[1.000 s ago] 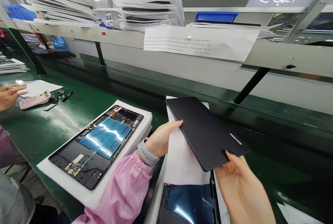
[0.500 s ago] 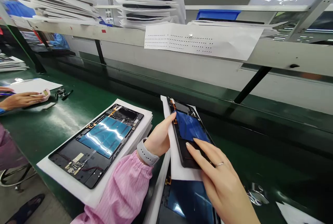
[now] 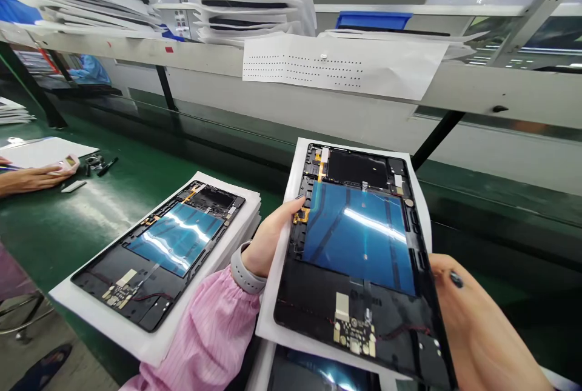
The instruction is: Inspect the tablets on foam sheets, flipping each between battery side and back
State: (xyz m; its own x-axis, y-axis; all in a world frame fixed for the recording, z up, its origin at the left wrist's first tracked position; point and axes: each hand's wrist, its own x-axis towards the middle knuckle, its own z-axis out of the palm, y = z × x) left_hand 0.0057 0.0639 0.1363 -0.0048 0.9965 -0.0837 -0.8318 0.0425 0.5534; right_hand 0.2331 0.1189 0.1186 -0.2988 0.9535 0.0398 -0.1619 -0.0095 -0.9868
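Observation:
Between my two hands is an opened tablet (image 3: pixel 359 227), its blue battery, flex cables and small circuit board facing me, with a white foam sheet (image 3: pixel 277 312) under it. My left hand (image 3: pixel 273 233) grips the left edge of tablet and sheet, thumb on top. On the right edge my right hand (image 3: pixel 477 312) is closed, its other fingers hidden beneath. Below the held unit, partly covered, lies another tablet (image 3: pixel 318 373). To the left a similar open tablet (image 3: pixel 168 251) rests on a stack of white foam sheets (image 3: pixel 250 209).
A co-worker's hand (image 3: pixel 40 176) lies on the green bench (image 3: pixel 122 160) at far left, beside a small pale device, papers and a black pen-like object. Overhead, a shelf (image 3: pixel 204 60) carries stacks of foam-wrapped panels (image 3: pixel 254 3) and a blue bin (image 3: pixel 373 20).
The held tablet has been raised and turned to face me. My right hand has moved from its face to its right edge; my left hand still grips the left edge.

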